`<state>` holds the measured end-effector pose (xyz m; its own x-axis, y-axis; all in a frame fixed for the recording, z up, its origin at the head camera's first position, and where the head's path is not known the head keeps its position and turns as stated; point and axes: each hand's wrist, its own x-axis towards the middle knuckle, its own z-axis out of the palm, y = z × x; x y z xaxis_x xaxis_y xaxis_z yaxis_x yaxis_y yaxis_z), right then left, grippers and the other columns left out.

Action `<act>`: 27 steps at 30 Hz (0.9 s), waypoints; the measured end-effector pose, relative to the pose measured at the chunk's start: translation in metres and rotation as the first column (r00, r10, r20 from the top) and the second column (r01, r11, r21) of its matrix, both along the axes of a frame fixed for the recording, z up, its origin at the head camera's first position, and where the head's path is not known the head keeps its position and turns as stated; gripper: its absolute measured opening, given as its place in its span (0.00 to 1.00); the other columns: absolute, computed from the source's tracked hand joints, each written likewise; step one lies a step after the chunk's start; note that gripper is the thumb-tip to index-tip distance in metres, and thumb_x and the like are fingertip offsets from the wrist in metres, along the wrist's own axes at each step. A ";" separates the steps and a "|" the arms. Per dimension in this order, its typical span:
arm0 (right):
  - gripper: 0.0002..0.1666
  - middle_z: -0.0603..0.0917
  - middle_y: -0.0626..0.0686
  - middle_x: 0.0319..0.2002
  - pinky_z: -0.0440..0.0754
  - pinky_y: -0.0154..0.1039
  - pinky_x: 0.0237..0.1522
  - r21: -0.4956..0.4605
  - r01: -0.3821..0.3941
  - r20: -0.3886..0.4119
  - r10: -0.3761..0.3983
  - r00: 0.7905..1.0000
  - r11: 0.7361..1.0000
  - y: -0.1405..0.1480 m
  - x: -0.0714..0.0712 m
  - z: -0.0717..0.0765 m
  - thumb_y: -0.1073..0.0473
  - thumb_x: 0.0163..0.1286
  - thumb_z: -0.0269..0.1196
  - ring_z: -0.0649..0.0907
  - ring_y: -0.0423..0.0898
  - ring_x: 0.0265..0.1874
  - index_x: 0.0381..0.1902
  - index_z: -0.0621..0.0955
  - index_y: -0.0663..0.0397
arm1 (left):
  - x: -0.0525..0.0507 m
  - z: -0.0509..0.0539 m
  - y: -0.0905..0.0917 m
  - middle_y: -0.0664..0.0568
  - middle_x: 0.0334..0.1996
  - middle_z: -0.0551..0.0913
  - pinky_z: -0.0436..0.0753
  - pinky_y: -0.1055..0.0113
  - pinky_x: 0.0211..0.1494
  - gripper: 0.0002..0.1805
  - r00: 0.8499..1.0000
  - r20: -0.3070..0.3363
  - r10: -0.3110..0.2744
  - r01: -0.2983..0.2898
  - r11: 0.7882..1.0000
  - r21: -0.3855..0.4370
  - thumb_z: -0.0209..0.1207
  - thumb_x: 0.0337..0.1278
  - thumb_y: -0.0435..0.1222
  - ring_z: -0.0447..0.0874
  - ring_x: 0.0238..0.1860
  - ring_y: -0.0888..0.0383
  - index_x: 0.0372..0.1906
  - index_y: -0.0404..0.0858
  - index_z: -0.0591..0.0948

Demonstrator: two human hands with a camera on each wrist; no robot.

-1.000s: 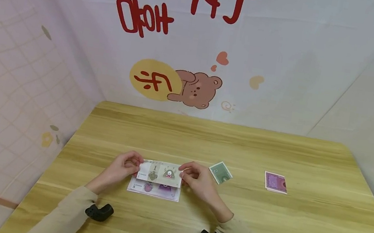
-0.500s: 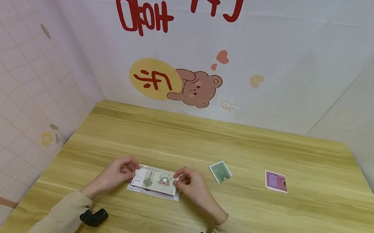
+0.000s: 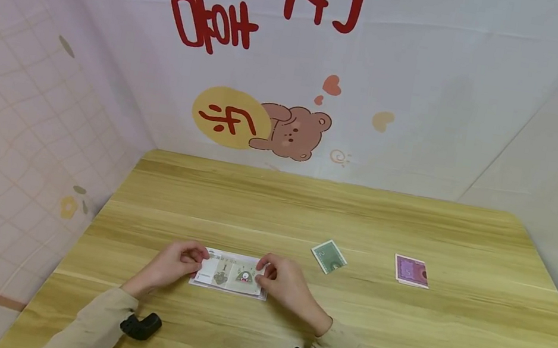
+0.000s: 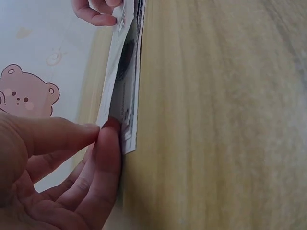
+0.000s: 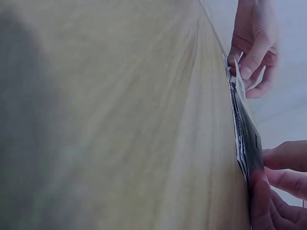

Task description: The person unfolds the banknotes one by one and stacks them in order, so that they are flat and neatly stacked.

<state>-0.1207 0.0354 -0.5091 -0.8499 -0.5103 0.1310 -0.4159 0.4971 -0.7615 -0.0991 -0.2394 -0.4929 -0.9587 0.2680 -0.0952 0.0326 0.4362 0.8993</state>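
Observation:
A pale green play banknote (image 3: 231,275) marked 1 lies over other notes, whose white border (image 3: 239,294) shows along the front. My left hand (image 3: 172,265) pinches its left end between thumb and finger. At the right end, my right hand (image 3: 290,287) holds it with thumb and fingertips. In the left wrist view the top note (image 4: 111,86) stands slightly off the notes below (image 4: 128,136), leaving a narrow gap. Several layered edges of the stack (image 5: 240,139) show in the right wrist view, with the right hand (image 5: 283,184) at the near end.
A small green piece of paper marked 2 (image 3: 329,257) lies right of the right hand. Farther right are purple pieces (image 3: 411,272) marked 5. The wooden table (image 3: 341,339) meets a printed cloth wall (image 3: 415,98) at the back.
Both hands have brought the pale green banknote down and toward the person, onto the purple note, which it now mostly covers. The pieces at the right have stayed put.

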 end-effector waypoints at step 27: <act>0.09 0.73 0.43 0.19 0.68 0.31 0.22 0.055 0.001 0.036 -0.003 0.999 0.998 -0.004 -0.004 0.003 0.67 0.54 0.69 0.70 0.35 0.18 0.33 0.80 0.57 | -0.005 0.008 -0.001 0.42 0.32 0.84 0.80 0.69 0.31 0.05 0.998 0.054 -0.033 0.038 0.996 -0.086 0.60 0.55 0.23 0.80 0.30 0.56 0.37 0.25 0.83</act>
